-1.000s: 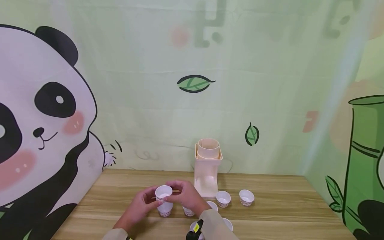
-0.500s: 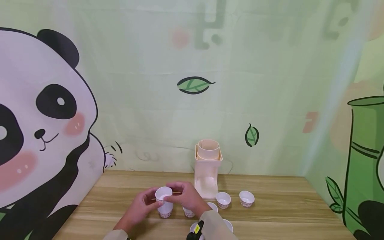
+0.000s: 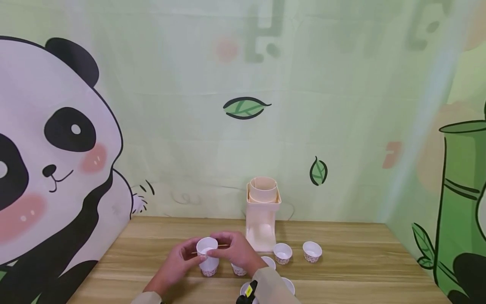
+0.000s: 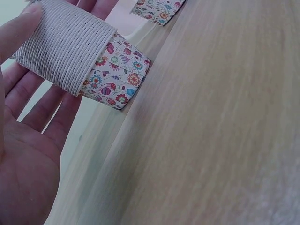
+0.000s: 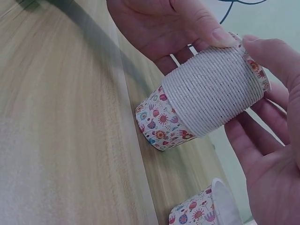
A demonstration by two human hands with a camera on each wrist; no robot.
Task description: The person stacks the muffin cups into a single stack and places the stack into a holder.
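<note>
A tall stack of nested paper cups [image 3: 208, 265] stands upright on the table, white inside with a floral print at the base. The left hand [image 3: 176, 264] holds it from the left, thumb near the top rim. From the right, the right hand [image 3: 237, 251] grips the stack's upper part, its thumb at the top rim. In the left wrist view many closely packed rims ridge the side of the cup stack [image 4: 65, 47]. The right wrist view has both thumbs close together on the upper end of the stack [image 5: 215, 91].
Several small floral paper cups stand right of the stack, including one cup [image 3: 282, 253] and another farther right [image 3: 312, 251]; the right forearm partly covers others. A pale pink dispenser-like holder [image 3: 261, 215] stands behind, before a panda-printed backdrop [image 3: 190, 126]. Everything stands on a wooden table [image 3: 357, 270].
Both hands stay around the cup stack with almost no movement. The head view has shifted very slightly.
</note>
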